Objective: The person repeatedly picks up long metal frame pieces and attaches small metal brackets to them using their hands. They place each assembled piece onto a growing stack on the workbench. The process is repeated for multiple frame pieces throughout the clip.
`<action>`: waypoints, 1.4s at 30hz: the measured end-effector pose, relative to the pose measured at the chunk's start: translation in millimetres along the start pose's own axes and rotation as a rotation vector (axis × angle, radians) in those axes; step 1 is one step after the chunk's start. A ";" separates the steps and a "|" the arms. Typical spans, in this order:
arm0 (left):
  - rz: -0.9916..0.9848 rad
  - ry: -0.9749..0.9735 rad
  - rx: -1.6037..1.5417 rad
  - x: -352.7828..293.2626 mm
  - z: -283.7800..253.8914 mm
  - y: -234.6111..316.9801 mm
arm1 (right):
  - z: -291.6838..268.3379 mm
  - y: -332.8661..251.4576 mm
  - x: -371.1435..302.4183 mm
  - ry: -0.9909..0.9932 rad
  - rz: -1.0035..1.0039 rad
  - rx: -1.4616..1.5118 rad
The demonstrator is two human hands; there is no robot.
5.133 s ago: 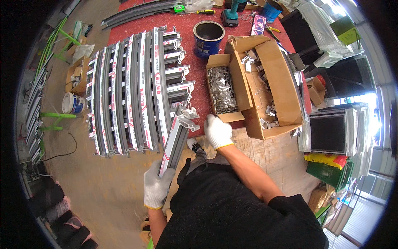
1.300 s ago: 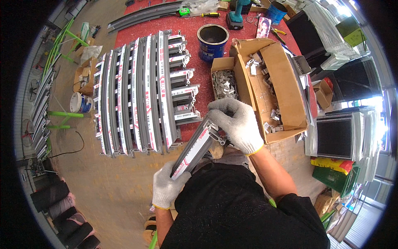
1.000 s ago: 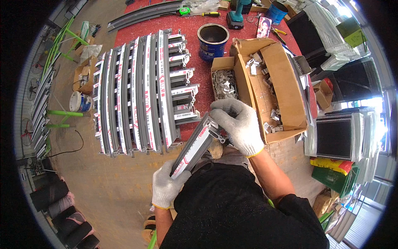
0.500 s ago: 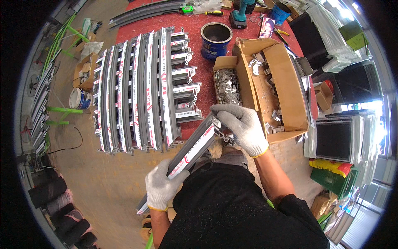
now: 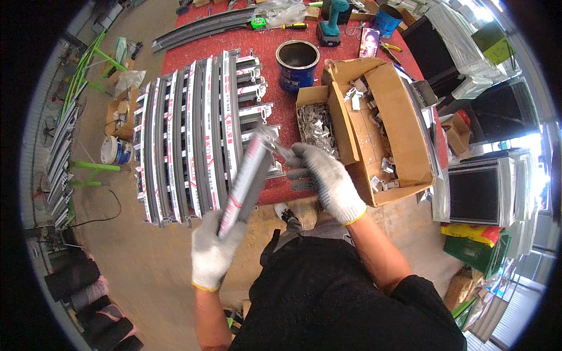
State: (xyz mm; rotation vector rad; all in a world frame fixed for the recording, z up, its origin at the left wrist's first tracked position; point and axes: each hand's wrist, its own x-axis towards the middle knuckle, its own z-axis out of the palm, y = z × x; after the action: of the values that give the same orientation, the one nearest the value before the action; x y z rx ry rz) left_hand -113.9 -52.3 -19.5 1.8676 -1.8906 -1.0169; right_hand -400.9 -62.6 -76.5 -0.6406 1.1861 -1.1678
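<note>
My gloved left hand (image 5: 215, 248) is closed around the lower part of a grey metal profile (image 5: 244, 178) with white and red protective film. The profile tilts up and away, its far end blurred by motion beside the stack of similar profiles (image 5: 208, 134). My gloved right hand (image 5: 329, 182) is off the profile, fingers apart, just right of its far end. Whether a small piece sits at that far end is too blurred to tell. Beyond my right hand stands a small cardboard box of metal clips (image 5: 318, 126), next to a larger cardboard box (image 5: 404, 117) with scattered metal brackets.
The red-topped table (image 5: 269, 190) also carries a blue bucket (image 5: 297, 67), a teal cordless drill (image 5: 332, 23), a screwdriver (image 5: 294, 26), a green tape measure (image 5: 258, 23) and pliers (image 5: 391, 52). Wrapped panels (image 5: 477, 196) stand at the right; a white bucket (image 5: 114, 150) is on the floor.
My right hand has let go of the profile's far end and its fingers have spread. My left hand has raised the profile, swinging its far end left toward the stack.
</note>
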 end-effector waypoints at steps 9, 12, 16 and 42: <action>-0.058 0.316 -0.929 86.2 -47.4 21.5 | 74.2 -24.8 -30.1 -0.358 -0.328 -0.804; -0.087 0.373 -1.160 88.1 -48.0 29.5 | 93.0 -19.3 -37.0 -0.377 -0.328 -0.939; -0.065 0.476 -1.395 75.1 -30.5 17.0 | 96.6 -2.4 -37.0 -0.293 -0.373 -1.100; -0.041 -0.770 0.288 -1.5 9.0 2.6 | 49.4 12.1 -51.1 -0.746 -0.626 -1.346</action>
State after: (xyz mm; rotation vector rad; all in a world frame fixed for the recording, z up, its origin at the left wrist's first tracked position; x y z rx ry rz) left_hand -121.6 -48.6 -23.7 1.8074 -2.5275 -1.7405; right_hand -347.6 -19.8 -53.3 -2.3445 0.9837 -0.3103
